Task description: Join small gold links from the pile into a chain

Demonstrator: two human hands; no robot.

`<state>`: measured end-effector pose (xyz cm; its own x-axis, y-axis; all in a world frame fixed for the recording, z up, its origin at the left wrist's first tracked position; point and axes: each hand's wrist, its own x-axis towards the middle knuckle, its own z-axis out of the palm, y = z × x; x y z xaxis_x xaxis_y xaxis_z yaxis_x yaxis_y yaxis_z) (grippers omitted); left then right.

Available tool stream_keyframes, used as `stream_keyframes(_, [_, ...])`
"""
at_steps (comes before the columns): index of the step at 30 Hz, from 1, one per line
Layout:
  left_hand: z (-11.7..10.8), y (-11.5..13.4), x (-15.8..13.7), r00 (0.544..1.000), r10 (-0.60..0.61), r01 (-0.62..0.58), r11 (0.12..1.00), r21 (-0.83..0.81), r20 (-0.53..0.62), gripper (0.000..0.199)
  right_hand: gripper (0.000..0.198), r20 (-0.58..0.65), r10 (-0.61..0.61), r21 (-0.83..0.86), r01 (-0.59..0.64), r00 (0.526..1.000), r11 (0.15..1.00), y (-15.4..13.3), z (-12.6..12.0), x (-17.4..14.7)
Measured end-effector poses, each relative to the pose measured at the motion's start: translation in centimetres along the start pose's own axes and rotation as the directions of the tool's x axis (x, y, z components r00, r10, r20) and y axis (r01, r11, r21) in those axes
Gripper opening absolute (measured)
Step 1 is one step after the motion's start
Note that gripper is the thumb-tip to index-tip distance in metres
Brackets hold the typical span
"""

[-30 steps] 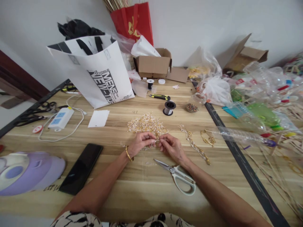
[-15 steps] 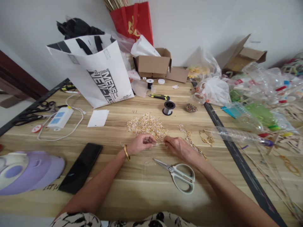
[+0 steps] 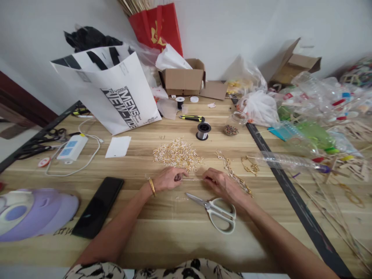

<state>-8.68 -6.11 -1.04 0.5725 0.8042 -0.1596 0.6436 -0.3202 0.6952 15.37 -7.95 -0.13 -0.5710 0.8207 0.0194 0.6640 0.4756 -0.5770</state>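
Observation:
A thin beaded strand [image 3: 192, 179] is stretched level between my two hands, just above the tabletop. My left hand [image 3: 169, 178], with a gold bangle at the wrist, pinches its left end, where a small ring shows at the fingertips. My right hand [image 3: 218, 182] is closed on the other end, its fingertips pressed together. Right behind the hands lies a pile of small gold and clear beads [image 3: 176, 153]. Scissors with white handles [image 3: 222, 213] rest in front of my right hand, blades pointing left. A faint clear thread with beads [image 3: 180, 198] lies beside the blade tips.
Gold and silver chains [image 3: 234, 174] lie right of my right hand. Behind the pile stand a wire spool [image 3: 203, 131], a utility knife [image 3: 192, 118] and a jar of beads [image 3: 231, 130]. Left are a phone [image 3: 99, 207] and a paper bag [image 3: 107, 89]. Plastic bottles [image 3: 319, 93] crowd the right.
My hands have moved apart, so more of the beaded strand shows between them. My left hand has shifted left. The whole view has also shifted slightly.

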Motion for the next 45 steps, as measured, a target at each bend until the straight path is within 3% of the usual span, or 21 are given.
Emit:
stream_keyframes(5, [-0.9, -0.1, -0.3, 1.000, -0.011, 0.010, 0.995, 0.099, 0.011, 0.034, 0.014, 0.000, 0.017, 0.005, -0.017, 1.000, 1.000, 0.3, 0.4, -0.1])
stream_keyframes(12, [-2.2, -0.3, -0.8, 0.996, -0.084, 0.078, 0.984, 0.159, 0.030, 0.019, 0.015, -0.014, -0.010, 0.028, 0.010, 1.000, 1.000, 0.8, 1.1, -0.1])
stream_keyframes(23, [-4.2, -1.7, -1.6, 0.991, -0.130, 0.131, 0.988, 0.082, -0.011, 0.011, 0.020, -0.011, -0.092, 0.026, 0.092, 0.996, 0.995, 0.2, 1.9, -0.1])
stream_keyframes(35, [-5.6, -3.8, -2.5, 0.984, -0.174, 0.174, 0.985, 0.006, 0.023, 0.018, 0.020, -0.053, -0.153, -0.043, 0.151, 0.987, 0.988, -0.3, 3.7, -0.1])
stream_keyframes(45, [-6.2, -4.9, -2.9, 0.985, -0.169, 0.171, 0.969, -0.177, 0.024, 0.029, 0.023, -0.030, -0.169, -0.068, 0.166, 0.985, 0.984, -0.3, 3.7, -0.2])
